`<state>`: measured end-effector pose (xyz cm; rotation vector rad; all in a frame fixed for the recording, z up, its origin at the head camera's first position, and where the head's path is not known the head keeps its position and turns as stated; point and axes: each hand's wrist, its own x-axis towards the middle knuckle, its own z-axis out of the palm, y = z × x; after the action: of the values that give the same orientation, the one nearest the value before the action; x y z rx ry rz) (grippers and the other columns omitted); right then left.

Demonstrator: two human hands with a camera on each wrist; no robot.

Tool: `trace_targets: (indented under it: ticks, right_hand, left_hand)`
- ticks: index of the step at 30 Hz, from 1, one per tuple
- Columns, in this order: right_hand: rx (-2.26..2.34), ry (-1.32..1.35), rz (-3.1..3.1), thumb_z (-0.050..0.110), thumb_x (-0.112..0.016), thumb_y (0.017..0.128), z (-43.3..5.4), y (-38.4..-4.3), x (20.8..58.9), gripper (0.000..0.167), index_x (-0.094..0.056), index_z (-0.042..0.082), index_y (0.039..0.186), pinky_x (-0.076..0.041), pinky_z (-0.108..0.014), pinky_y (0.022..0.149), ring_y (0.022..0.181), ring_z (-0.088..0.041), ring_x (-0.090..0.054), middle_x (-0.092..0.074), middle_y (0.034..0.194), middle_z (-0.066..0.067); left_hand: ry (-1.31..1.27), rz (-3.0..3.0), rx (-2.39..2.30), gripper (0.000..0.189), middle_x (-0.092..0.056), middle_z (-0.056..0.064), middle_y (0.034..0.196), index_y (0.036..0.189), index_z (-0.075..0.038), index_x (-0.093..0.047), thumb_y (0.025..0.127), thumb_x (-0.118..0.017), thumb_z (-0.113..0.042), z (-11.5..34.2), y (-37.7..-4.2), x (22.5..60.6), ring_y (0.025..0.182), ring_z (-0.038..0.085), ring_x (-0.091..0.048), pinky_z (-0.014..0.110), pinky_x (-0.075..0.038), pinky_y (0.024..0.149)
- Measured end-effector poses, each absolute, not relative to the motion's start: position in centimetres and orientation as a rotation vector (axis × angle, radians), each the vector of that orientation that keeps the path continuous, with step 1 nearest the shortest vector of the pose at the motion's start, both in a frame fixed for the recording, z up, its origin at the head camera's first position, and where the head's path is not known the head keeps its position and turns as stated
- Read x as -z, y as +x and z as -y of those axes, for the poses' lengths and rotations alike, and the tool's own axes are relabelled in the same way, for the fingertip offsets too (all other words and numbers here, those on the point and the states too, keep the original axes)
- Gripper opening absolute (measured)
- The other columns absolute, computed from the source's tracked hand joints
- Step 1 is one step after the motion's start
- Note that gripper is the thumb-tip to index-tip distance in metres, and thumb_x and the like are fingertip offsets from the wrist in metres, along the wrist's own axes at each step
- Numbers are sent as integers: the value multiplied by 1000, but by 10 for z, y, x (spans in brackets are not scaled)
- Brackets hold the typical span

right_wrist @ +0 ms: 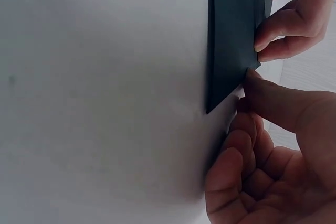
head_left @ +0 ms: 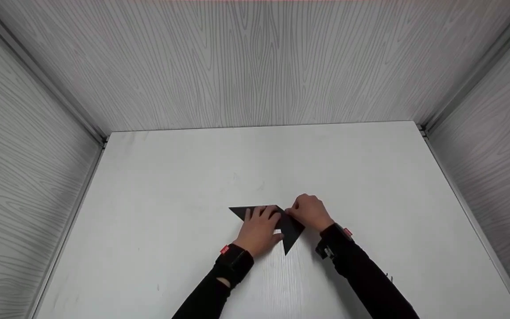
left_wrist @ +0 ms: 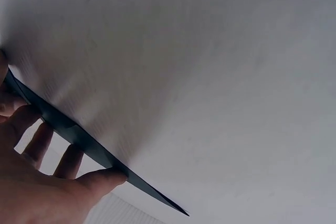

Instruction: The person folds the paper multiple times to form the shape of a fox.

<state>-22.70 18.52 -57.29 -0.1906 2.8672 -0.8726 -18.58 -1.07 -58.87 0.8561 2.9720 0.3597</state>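
A folded sheet of black paper lies on the white table, with one pointed end to the left and another toward the person. My left hand rests on its left part, fingers spread and fingertips pressing it down, as the left wrist view also shows along the paper. At the upper right edge, my right hand pinches the paper between thumb and forefinger. In the right wrist view the thumb of the right hand lies on the paper's edge, and the other fingers are curled.
The white tabletop spreads around both hands. Grey wood-grain panels stand at the back, the left and the right. Black sleeves and wrist bands cover both forearms.
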Motion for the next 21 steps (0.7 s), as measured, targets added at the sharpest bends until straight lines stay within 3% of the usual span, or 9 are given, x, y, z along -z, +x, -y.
trace_targets:
  ticks: [9,17,21]
  right_hand:
    - [916,-165,-2882,26,-77,91,-179,-231,575,31,-69,5,71,-43,-33,60,62,-18,-55,-64,72,-4]
    - [933,-147,-2878,29,-78,91,-175,-235,576,30,-73,5,73,-46,-34,60,62,-19,-58,-66,73,-4]
    - [920,-149,-2866,29,-78,90,-172,-239,577,35,-69,7,65,-39,-30,54,56,-14,-49,-58,63,2]
  left_hand:
    - [872,-2975,-392,58,-51,11,148,143,-14,-61,96,-72,-46,12,-187,591,138,36,-45,65,-37,111]
    - [852,-2966,-382,58,-52,11,149,143,-13,-61,96,-72,-46,12,-188,592,139,35,-45,65,-36,112]
    - [845,-2961,-376,58,-51,10,149,143,-14,-61,96,-72,-47,12,-188,592,139,34,-44,65,-36,112]
